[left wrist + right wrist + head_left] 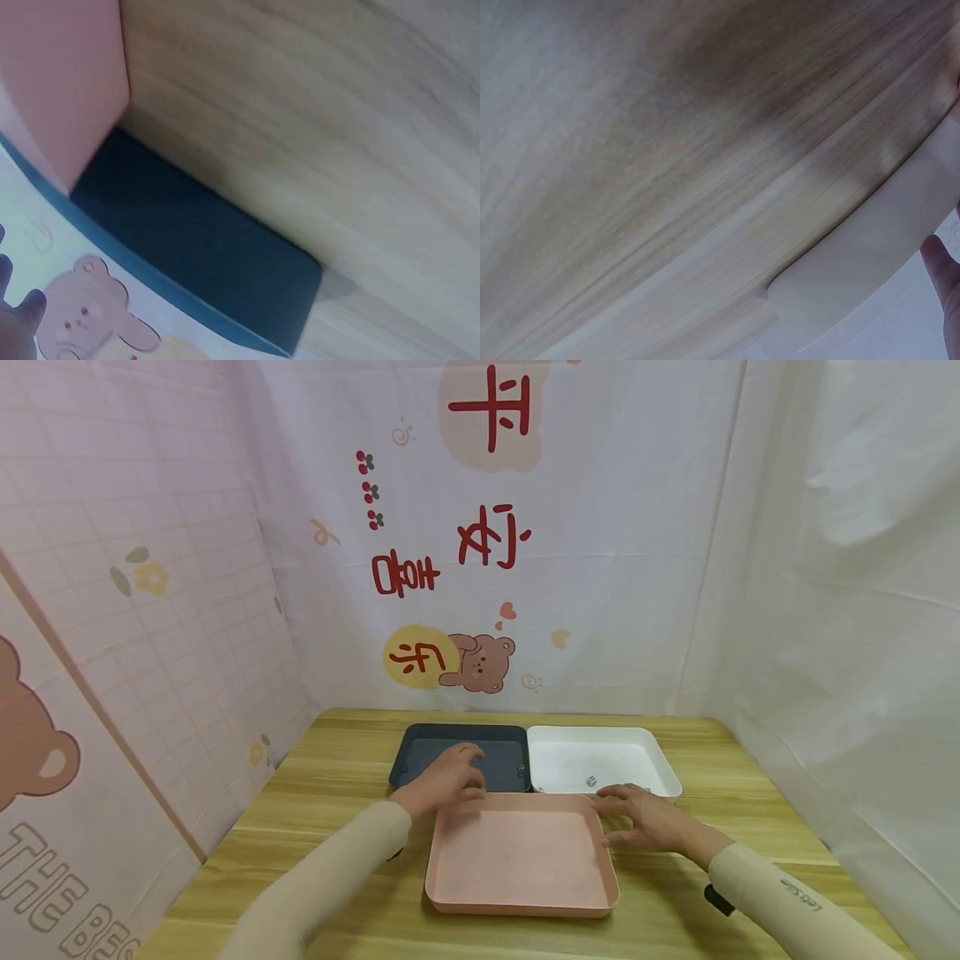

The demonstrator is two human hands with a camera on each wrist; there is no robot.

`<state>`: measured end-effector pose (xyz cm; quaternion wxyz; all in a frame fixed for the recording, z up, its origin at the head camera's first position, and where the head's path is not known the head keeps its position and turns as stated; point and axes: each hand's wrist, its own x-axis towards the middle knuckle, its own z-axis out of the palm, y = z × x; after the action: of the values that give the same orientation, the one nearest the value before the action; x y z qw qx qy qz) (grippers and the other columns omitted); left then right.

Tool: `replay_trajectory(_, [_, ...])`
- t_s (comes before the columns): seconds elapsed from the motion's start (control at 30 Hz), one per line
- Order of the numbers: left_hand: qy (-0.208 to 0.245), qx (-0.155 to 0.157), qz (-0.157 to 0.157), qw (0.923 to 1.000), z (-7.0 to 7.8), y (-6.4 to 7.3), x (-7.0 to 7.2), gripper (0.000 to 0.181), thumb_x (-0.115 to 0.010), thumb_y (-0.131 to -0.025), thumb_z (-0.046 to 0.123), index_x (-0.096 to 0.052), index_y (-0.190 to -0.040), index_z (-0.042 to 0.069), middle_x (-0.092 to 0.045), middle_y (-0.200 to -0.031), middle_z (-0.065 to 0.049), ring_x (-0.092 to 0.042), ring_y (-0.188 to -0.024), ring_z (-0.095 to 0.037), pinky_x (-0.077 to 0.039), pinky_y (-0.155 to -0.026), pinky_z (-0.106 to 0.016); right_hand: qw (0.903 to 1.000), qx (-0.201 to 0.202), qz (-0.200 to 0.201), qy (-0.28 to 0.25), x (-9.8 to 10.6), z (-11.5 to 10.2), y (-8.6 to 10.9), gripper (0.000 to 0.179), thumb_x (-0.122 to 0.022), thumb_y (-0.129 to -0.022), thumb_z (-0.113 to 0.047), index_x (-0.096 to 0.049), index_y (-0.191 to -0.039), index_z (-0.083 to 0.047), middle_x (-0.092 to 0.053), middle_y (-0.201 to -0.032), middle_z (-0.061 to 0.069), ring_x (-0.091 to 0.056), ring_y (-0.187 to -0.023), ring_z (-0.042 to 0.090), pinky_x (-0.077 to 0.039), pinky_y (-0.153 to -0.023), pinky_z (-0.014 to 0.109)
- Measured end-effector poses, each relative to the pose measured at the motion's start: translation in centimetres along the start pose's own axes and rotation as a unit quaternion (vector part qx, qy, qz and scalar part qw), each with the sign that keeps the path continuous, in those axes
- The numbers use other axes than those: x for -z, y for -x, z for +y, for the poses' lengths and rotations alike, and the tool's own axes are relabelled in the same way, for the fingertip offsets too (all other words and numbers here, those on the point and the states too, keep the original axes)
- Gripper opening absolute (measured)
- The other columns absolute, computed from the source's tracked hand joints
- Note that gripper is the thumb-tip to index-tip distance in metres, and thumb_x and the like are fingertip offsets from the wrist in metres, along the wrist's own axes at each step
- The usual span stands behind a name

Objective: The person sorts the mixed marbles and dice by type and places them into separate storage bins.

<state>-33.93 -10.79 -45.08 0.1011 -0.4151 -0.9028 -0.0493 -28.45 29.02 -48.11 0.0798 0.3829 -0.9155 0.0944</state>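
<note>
The left hand reaches over the near rim of the dark blue rectangular plastic tray, fingers loosely curled down towards its floor; whether they pinch anything I cannot tell, since the hand hides its own fingertips. The right hand lies flat on the wooden table with fingers spread, just beside the far right corner of the shallow pink square plastic tray, as if to steady it. That pink tray sits nearest the person and holds nothing visible. Behind it stand the blue tray and, touching it on the right, a white rectangular plastic tray. Inside the white tray lies a small white die; a tiny coloured piece rests at the blue tray's right wall.
</note>
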Motion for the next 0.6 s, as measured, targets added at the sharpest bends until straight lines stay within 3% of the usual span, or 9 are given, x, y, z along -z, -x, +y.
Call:
replay_trajectory(0.27, [0.030,0.063,0.029,0.9972,-2.0,0.6,0.9,0.014,-0.077,-0.088,0.031,-0.079,-0.092,0.018,-0.053,-0.134,-0.013,-0.042,-0.131,-0.031,-0.036,-0.108,-0.050,1.0000,-0.005,-0.005,0.004,0.2,-0.2,0.0,0.066,-0.068,-0.085,-0.058,-0.064,-0.134,-0.014,-0.057,-0.135,0.013,-0.054,-0.121,0.038,-0.051,-0.087,0.055])
replay_trajectory(0.6, [-0.008,0.176,0.026,0.9841,-3.9,1.5,0.3,0.014,-0.075,-0.090,0.032,-0.078,-0.091,0.018,-0.053,-0.137,-0.014,-0.038,-0.134,-0.033,-0.023,-0.114,-0.057,0.9999,-0.008,-0.008,0.003,0.3,-0.3,0.0,0.065,-0.068,-0.086,-0.059,-0.064,-0.134,-0.015,-0.056,-0.135,0.012,-0.054,-0.121,0.038,-0.052,-0.085,0.055])
